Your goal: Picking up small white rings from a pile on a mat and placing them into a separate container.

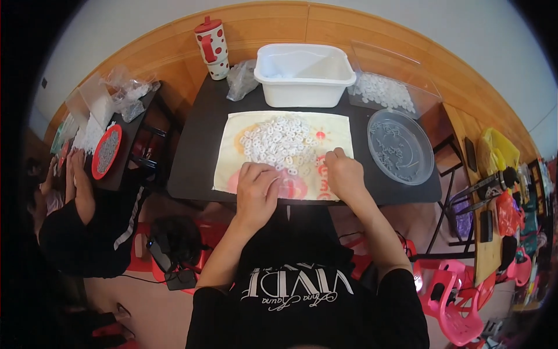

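Both our hands rest on a printed cloth, at the near edge of a heap of small white rings.

Our left hand point(256, 189) lies palm down with fingers curled, fingertips on the cloth point(334, 125) just below the white rings point(280, 142) — whether it grips any we cannot tell. Our right hand point(344, 173) is loosely fisted beside the heap's right edge, its hold also hidden. Behind the cloth stands a white tub point(304, 72); to the right — a clear round lid point(401, 146).

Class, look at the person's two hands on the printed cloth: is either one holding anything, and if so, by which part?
It cannot be told. Both the left hand and right hand rest knuckles-up at the near edge of the pile of small white rings, fingertips hidden.
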Demonstrator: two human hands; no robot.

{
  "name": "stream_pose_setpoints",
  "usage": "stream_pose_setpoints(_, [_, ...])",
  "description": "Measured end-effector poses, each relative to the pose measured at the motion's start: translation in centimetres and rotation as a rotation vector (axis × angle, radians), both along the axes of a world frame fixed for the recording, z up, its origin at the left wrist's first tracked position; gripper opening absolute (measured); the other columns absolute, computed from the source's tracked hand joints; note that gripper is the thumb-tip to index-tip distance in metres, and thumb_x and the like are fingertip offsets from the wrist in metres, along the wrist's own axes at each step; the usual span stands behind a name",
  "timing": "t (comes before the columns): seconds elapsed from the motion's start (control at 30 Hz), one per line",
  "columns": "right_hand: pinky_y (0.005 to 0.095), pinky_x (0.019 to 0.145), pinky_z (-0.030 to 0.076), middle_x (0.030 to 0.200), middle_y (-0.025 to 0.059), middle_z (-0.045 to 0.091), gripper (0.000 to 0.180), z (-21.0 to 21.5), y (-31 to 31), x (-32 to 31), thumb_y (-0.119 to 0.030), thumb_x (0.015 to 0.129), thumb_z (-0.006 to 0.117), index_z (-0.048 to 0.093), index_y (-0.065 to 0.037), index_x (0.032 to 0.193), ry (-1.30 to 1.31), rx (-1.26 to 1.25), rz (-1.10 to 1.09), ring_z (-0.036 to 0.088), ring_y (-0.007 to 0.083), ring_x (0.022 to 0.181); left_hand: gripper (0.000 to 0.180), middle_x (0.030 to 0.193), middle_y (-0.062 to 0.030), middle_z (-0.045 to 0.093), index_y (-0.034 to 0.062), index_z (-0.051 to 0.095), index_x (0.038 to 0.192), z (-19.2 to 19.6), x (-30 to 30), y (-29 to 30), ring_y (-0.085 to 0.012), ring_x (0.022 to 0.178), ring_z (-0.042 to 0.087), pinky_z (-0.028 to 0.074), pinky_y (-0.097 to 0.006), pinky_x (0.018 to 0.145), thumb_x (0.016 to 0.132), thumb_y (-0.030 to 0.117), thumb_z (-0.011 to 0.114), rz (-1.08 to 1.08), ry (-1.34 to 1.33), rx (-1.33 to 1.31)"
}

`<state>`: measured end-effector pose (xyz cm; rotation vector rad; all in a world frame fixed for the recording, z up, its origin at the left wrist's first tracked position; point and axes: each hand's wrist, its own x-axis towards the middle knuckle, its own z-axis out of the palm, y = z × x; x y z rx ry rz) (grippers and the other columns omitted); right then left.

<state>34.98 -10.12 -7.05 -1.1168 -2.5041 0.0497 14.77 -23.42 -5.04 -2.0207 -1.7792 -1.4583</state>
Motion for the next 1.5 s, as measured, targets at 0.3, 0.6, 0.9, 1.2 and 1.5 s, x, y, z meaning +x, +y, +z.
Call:
stream_pose_setpoints(0.3, [0.0193,0.054,0.043,0.078,0.0012,0.064,0.006,2.4,-2.4,0.0,-0.005,0.096,0.064,0.065,0.000,0.093,0.940,-1.014,0.194,0.053,0.0031,0.060,0.016,0.095,-0.0088,0.069,-0.0011,0.072,0.103,-0.6,1.8,1.3,-0.0164,0.084,0.064,0.049,-0.028,0.073,0.087,-0.002,0.069,-0.249,-0.551,-0.141])
stream_pose_setpoints(0.6, [0.0191,0.055,0.043,0.084,0.0009,0.061,0.003,3.8,-3.7,-0.6,0.000,0.097,0.061,0.063,0.001,0.096,0.955,-0.980,0.304,0.052,0.0039,0.061,0.012,0.087,-0.0045,0.063,-0.0030,0.071,0.102,-0.9,2.8,2.8,-0.0083,0.075,0.056,0.042,-0.022,0.065,0.091,-0.004,0.067,-0.443,-0.890,-0.219])
stream_pose_setpoints(0.9, [0.0244,0.056,0.046,0.083,0.0048,0.062,0.003,5.6,-1.1,2.0,0.000,0.091,0.067,0.067,0.001,0.093,0.680,-0.353,0.394,0.059,0.0119,0.070,0.009,0.085,-0.0042,0.065,-0.0037,0.070,0.100,-0.8,2.3,3.9,-0.0072,0.070,0.058,0.044,-0.020,0.062,0.092,-0.002,0.068,-0.514,-0.962,-0.310])
stream_pose_setpoints(1.2, [0.0362,0.067,0.052,0.084,0.0148,0.065,0.017,3.2,9.2,13.5,0.003,0.080,0.066,0.069,0.001,0.097,0.367,-0.131,-0.191,0.065,0.0260,0.076,0.011,0.089,-0.0059,0.070,-0.0038,0.071,0.102,-1.7,1.9,3.6,-0.0107,0.078,0.065,0.051,-0.023,0.071,0.091,-0.004,0.068,-0.429,-0.978,-0.320])
stream_pose_setpoints(1.5, [0.0480,0.073,0.051,0.079,0.0179,0.064,0.010,2.2,10.5,9.6,0.003,0.072,0.059,0.058,-0.002,0.081,-0.112,0.137,-0.042,0.064,0.0394,0.079,0.022,0.095,-0.0064,0.067,-0.0034,0.070,0.111,-2.2,0.9,3.6,-0.0102,0.083,0.061,0.048,-0.023,0.074,0.090,-0.007,0.067,-0.346,-0.882,-0.287])
